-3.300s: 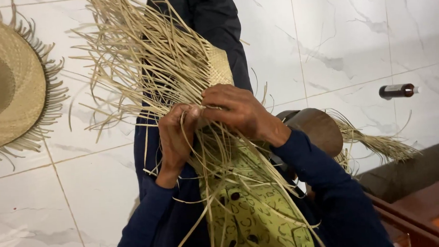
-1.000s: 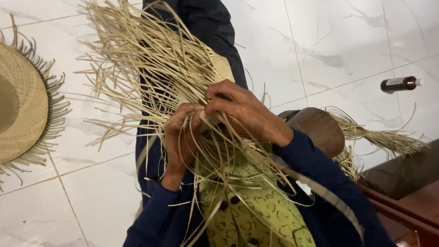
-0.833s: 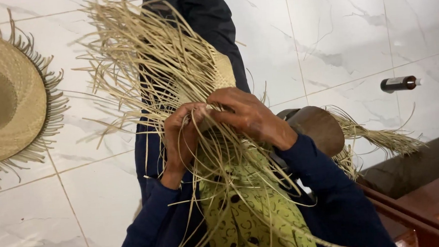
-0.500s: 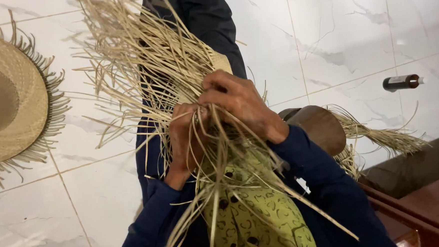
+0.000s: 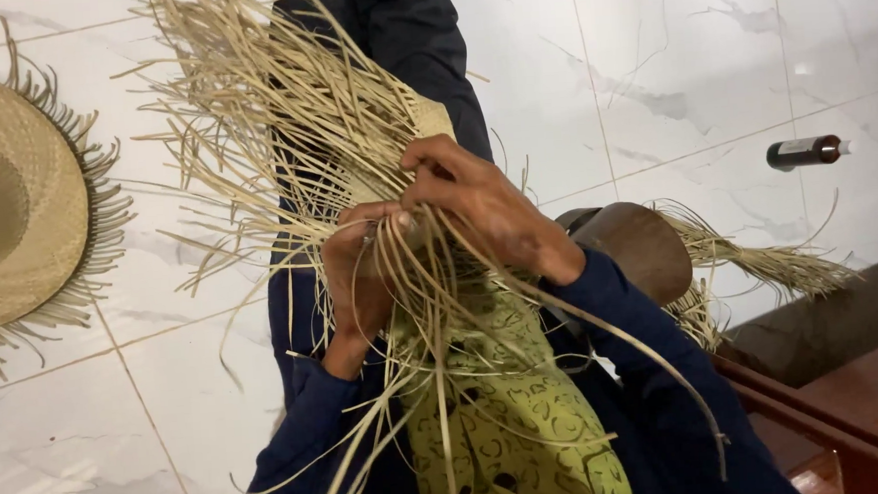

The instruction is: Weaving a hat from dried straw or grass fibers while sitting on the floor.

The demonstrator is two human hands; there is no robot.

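A half-woven piece of pale straw [image 5: 293, 134] lies across my lap, its loose strands fanning out toward the top left and hanging down over my legs. My left hand [image 5: 358, 271] grips a bunch of strands at the woven edge. My right hand [image 5: 477, 200] presses on the same spot from the right, fingers curled over strands beside the left thumb. Both sleeves are dark blue. A yellow-green patterned cloth [image 5: 513, 424] lies under the strands on my lap.
A finished straw hat with a fringed brim [image 5: 16, 209] lies on the white marble floor at the left. A brown rounded block [image 5: 640, 251] and a bundle of loose straw [image 5: 770, 265] sit to the right. A dark bottle [image 5: 804, 151] lies farther right. Dark wooden furniture [image 5: 837, 396] fills the lower right corner.
Both hands keep working at the same spot on the woven edge. The fingers shift and the loose strands below swing a little. The straw piece stays in place.
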